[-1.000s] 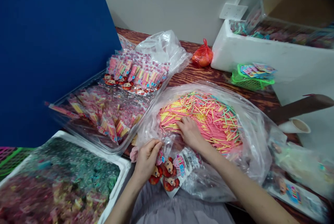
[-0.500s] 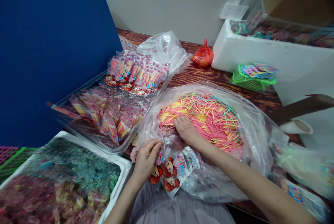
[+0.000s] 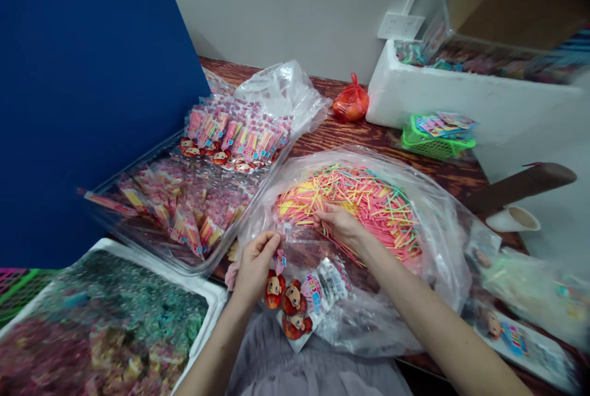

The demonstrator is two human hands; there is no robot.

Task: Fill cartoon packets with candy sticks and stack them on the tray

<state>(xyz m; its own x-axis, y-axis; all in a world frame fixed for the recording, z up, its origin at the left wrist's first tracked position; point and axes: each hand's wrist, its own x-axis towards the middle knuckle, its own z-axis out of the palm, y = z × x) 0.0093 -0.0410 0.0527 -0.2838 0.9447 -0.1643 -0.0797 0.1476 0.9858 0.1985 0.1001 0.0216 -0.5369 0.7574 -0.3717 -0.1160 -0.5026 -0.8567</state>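
Observation:
My left hand (image 3: 254,264) pinches a small clear printed bag (image 3: 280,262) between thumb and fingers, just left of the open sack. Over the near left edge of the stick pile, my right hand (image 3: 340,225) has its fingertips closed on a few thin coloured sticks (image 3: 319,206), partly hidden by the fingers. The loose pink, yellow and green sticks (image 3: 382,217) lie heaped in a large clear plastic sack (image 3: 437,242). Below my hands lie flat printed bags (image 3: 295,305) with a red-haired cartoon figure.
To the left, a clear tray (image 3: 198,267) holds many filled packets (image 3: 184,211). A white foam box (image 3: 209,304) of small wrapped pieces stands nearer. Behind are a red bag (image 3: 351,102), a green basket (image 3: 436,145) and another foam box (image 3: 465,98). A paper cup (image 3: 509,219) lies right.
My right hand has drawn back slightly from the stick pile, with its fingertips pinched. My left hand keeps its hold on the small bag. The view has shifted a little.

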